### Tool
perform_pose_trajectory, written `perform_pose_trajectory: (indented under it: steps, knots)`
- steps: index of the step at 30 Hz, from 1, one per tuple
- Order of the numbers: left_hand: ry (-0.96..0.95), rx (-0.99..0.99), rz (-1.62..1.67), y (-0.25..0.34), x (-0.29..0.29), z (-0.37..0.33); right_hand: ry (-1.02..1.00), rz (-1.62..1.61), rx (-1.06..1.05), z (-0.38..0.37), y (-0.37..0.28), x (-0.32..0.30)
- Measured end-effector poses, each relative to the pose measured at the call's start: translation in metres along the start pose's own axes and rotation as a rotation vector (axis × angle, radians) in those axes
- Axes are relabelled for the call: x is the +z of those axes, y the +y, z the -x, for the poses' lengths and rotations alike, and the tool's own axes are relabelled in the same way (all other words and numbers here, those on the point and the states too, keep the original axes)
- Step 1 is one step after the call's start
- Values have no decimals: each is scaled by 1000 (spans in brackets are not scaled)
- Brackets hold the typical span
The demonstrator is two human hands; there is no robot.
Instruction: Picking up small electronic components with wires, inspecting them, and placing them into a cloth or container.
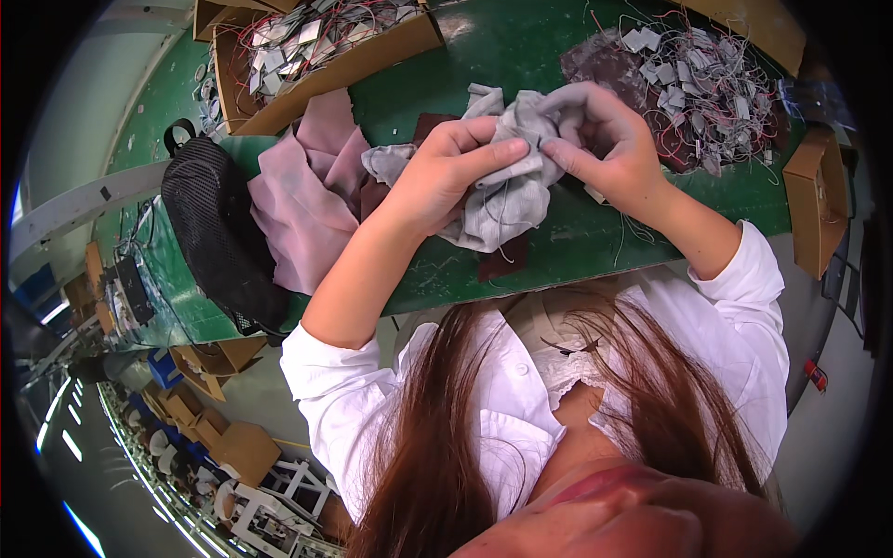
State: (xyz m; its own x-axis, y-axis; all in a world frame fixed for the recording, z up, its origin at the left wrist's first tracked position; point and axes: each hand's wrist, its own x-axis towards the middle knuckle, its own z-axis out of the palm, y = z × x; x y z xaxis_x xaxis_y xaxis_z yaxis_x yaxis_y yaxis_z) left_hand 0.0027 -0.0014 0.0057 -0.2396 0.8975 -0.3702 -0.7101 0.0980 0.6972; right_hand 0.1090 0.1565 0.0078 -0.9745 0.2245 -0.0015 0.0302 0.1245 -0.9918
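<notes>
A crumpled light grey cloth (507, 212) is held up over the green table, between my two hands. My left hand (451, 172) pinches its left side, with the thumb pressed on top. On the other side, my right hand (609, 149) has thumb and curled fingers closed on the upper right folds. Thin dark strands, wire or thread, hang across the front of the cloth. Whether a small part sits inside the folds, I cannot tell. Dark brown cloth (502, 260) shows beneath, and a pink cloth (302, 205) lies to the left of my left hand.
A cardboard box (335, 74) of flat grey pieces with red and black wires stands at the far left. More wired pieces (712, 98) are heaped at the far right. A black mesh bag (219, 228) lies at the left table edge; an open carton (819, 200) is at the right.
</notes>
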Motion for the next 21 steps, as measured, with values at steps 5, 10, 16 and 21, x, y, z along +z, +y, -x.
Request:
perform_pose_trajectory:
  steps: [5, 10, 16, 21]
  knots:
    - [186, 111, 143, -1, 7, -2, 33, 358, -466, 4, -5, -3]
    - [199, 135, 105, -3, 14, -3, -70, 649, -763, 8, -4, 11]
    - [204, 166, 133, -3, 1, -4, -196, 580, -718, 9, 0, 12]
    - [270, 254, 235, -5, -6, -5, -255, 517, -634, 9, 0, 12]
